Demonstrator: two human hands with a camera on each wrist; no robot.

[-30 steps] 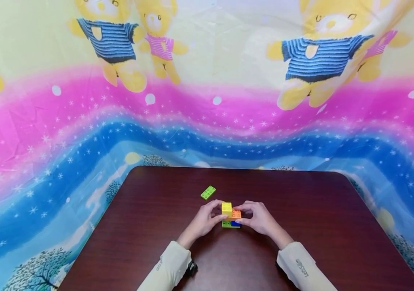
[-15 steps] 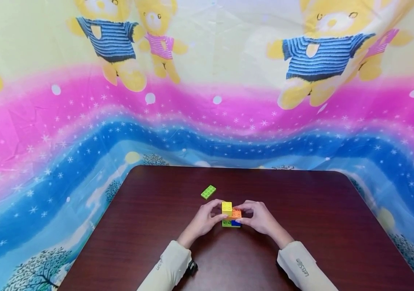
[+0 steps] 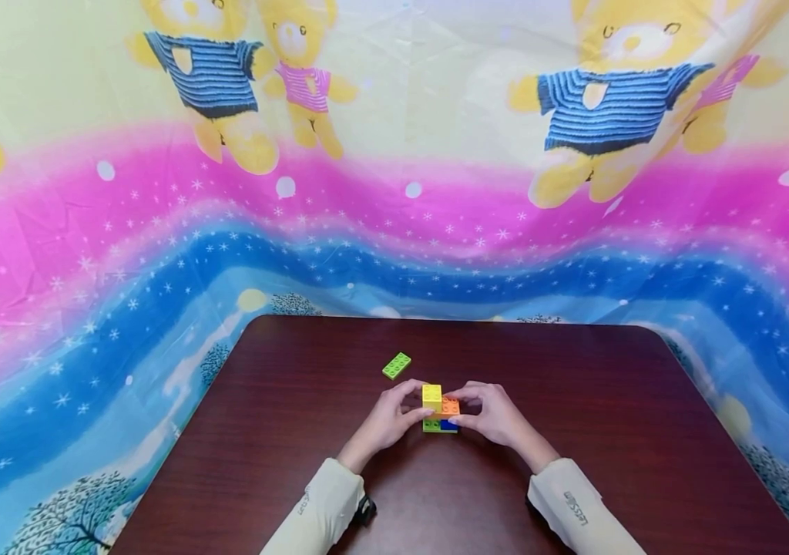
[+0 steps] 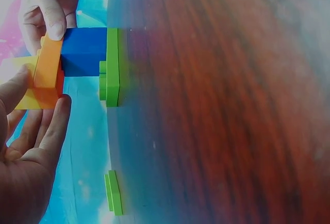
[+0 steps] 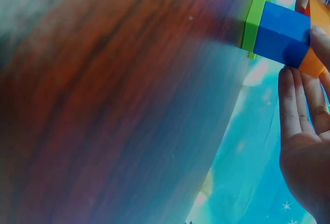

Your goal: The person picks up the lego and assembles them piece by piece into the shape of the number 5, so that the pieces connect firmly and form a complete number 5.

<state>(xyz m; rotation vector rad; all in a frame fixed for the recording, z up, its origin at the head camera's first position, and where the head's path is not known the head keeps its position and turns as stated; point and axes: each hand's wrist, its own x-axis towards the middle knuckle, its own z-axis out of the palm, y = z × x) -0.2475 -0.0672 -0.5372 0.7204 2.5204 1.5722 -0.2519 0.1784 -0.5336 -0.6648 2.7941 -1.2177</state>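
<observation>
The left hand (image 3: 389, 416) pinches the yellow block (image 3: 432, 398) and the right hand (image 3: 495, 416) grips the orange block (image 3: 451, 407) directly beneath it, thumbs on the near side. The assembly stands upright on the table (image 3: 540, 362): a green base plate (image 4: 113, 82) carries the blue block (image 4: 85, 52) on its right half, and the orange block sits on that, overhanging the plate's exposed left studs. A second green plate (image 3: 397, 365) lies apart, studs up, beyond the left hand.

yellow brick (image 3: 432, 395): gripped, seated on left half of orange brick (image 3: 450, 407) | orange brick: gripped, supported at right by blue brick (image 4: 85, 52) | blue brick: mounted on right half of lime-green plate (image 4: 113, 79) | plate: laid flat on desk (image 3: 561, 370)
</observation>
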